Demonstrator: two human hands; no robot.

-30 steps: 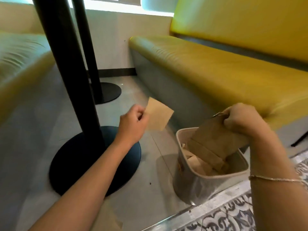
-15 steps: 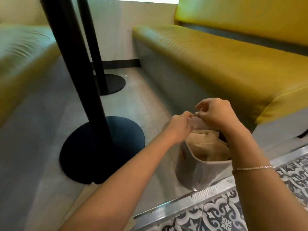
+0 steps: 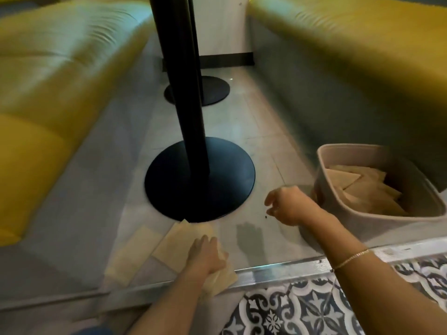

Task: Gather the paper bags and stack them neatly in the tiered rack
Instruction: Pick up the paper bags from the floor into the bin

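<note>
Down on the grey tiled floor (image 3: 251, 131), the left hand (image 3: 205, 256) lies on a flat paper bag (image 3: 180, 245), fingers laid over its near end; the blur hides whether they only press it or curl round its edge. That bag's long axis runs from near right to far left, its far corner touching the round black table base (image 3: 200, 180). A second paper bag (image 3: 133, 255) lies flat just beside it on the left, pointing roughly the same way. Another piece of brown paper (image 3: 221, 280) shows under the left wrist, reaching the metal floor strip (image 3: 278, 270).

The right hand (image 3: 289, 205) hangs above the floor, holding nothing, fingers loosely curled and apart, between the table base and a beige basket (image 3: 377, 221). A thin bracelet (image 3: 350, 258) circles that wrist.

The basket stands on the floor against the right yellow bench (image 3: 350, 44). Inside it lie several brown paper bags (image 3: 358, 187), piled flat and crossed at differing angles.

A black table post (image 3: 188, 81) rises from the base, and another yellow bench (image 3: 48, 81) is well off to the left.
</note>
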